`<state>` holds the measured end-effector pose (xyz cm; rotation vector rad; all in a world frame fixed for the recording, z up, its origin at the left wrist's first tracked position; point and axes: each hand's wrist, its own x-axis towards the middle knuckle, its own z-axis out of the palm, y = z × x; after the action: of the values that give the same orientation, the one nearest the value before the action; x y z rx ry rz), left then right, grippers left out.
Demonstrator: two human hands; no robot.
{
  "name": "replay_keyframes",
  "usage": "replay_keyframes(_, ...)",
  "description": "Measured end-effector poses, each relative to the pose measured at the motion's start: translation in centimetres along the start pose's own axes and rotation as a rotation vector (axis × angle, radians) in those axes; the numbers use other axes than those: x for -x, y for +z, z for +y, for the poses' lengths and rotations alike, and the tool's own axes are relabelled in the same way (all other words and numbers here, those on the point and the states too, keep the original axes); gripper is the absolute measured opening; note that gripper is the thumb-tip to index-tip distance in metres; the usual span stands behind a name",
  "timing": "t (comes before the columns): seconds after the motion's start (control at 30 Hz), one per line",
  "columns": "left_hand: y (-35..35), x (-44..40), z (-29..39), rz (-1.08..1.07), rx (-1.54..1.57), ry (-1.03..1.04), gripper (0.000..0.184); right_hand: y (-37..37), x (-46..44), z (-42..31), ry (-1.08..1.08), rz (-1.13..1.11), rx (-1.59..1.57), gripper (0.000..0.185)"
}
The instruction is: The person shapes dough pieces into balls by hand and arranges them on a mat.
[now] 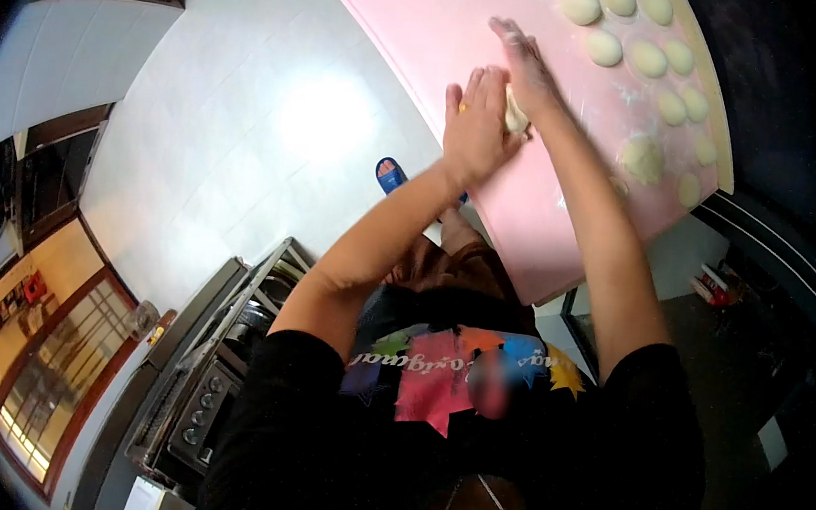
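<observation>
A pale lump of dough (pixel 516 113) sits between my two hands on the pink tabletop (pixel 411 27). My left hand (pixel 482 127), with a yellow ring on one finger, is cupped against the dough's left side. On the other side, my right hand (pixel 528 70) has its fingers stretched out, and the base of its palm touches the dough. Several round dough balls (pixel 604 48) lie to the right. A flatter, rougher dough piece (pixel 643 160) is nearer the table's right corner.
White flour patches mark the table surface. At the lower left stands a stove (pixel 206 407) with knobs and metal racks. A blue slipper (pixel 391 175) shows on the pale tiled floor (pixel 248 89) beside the table edge. Red and white items (pixel 715 286) lie low on the right.
</observation>
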<state>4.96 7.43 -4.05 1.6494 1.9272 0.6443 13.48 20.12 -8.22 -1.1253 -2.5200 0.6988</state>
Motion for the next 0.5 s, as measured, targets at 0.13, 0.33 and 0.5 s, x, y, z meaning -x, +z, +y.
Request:
replay_keyframes(0.13, 2.6, 5.8, -0.2, -0.057, 0.044, 0.014, 0.099, 0.8, 6.4, -2.8, 0.199, 0.245, 0.073, 0.053)
replay_keyframes(0.33, 0.1, 4.8, -3.0, -0.159, 0.004, 0.033, 0.104, 1.3, 5.7, -1.7, 0.141, 0.233, 0.168, 0.054)
replay_keyframes(0.5, -1.8, -1.0, -2.2, -0.151, 0.036, 0.036, 0.103, 0.1, 0.3, 0.8, 0.000, 0.133, 0.182, 0.056)
